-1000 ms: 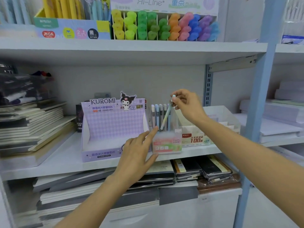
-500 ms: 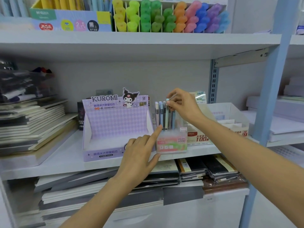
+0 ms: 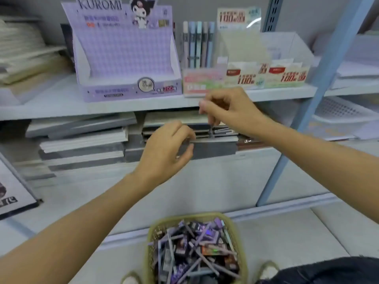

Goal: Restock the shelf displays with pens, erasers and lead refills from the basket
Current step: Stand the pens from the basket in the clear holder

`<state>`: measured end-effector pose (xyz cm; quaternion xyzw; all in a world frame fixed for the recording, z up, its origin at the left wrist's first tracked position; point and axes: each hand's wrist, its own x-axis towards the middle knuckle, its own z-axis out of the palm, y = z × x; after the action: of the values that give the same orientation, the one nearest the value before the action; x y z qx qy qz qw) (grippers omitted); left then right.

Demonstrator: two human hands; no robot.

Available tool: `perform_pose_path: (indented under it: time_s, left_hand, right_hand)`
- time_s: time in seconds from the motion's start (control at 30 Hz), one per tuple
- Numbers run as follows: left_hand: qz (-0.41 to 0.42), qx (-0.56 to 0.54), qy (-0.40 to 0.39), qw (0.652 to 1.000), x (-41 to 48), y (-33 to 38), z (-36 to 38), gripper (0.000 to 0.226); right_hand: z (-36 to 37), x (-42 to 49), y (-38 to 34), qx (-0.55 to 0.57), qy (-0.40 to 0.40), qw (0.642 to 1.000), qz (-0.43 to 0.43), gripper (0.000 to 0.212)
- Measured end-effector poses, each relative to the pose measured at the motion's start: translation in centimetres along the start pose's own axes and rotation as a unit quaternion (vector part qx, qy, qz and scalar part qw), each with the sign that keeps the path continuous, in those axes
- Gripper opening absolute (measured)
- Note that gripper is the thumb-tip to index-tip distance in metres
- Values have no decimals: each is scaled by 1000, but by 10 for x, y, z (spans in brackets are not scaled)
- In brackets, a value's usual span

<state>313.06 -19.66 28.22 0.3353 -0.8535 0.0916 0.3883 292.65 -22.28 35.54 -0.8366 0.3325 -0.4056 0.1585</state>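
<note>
The basket, an olive-green plastic mesh one, stands on the floor at the foot of the shelving, just in front of the person, heaped with small flat packs in purple, black and grey lying crisscross; the blur keeps their print unreadable. Above it, on the middle shelf, a lilac Kuromi display box sits with its tray showing bare, and just beside it on the right a pink display box holds a row of pens standing upright, in pale pink, blue and grey. Further right are clear boxes with red "100" labels. Stacked notebooks lie on the shelf below. Both arms reach forward, and the hands are close together but not touching, in front of the shelf edge and the notebooks. The left hand hangs knuckles up, fingers loosely curled, with nothing visible in it. The right hand is slightly higher, fingers bunched and bent down, pinching a thin dark stick that points downward; motion blur hides what it is.
</note>
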Motion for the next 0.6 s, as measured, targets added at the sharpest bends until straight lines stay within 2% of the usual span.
perform_pose_path:
  time_s: [0.07, 0.13, 0.2, 0.33, 0.43, 0.5, 0.6]
  left_hand:
    - [-65, -60, -158, 983, -39, 6, 36, 7]
    - [-144, -92, -332, 928, -80, 9, 75, 10]
    - [-194, -111, -438, 871, -123, 10, 110, 14]
    - [-274, -128, -522, 797, -206, 18, 162, 18]
    - [-316, -118, -547, 766, -249, 23, 184, 12]
    - [-337, -114, -549, 756, -267, 26, 193, 12]
    - [-332, -98, -553, 758, -279, 29, 202, 22]
  right_hand:
    - [37, -47, 29, 2, -118, 989, 93, 25]
    - [75, -90, 64, 2, -221, 954, 203, 22]
    - [109, -129, 94, 3, -309, 910, 277, 17]
    - [170, -199, 131, -19, -423, 835, 350, 18]
    - [206, -239, 147, -44, -489, 787, 373, 26]
    - [222, -257, 155, -74, -501, 775, 379, 30]
    - [241, -278, 164, -106, -477, 780, 391, 32]
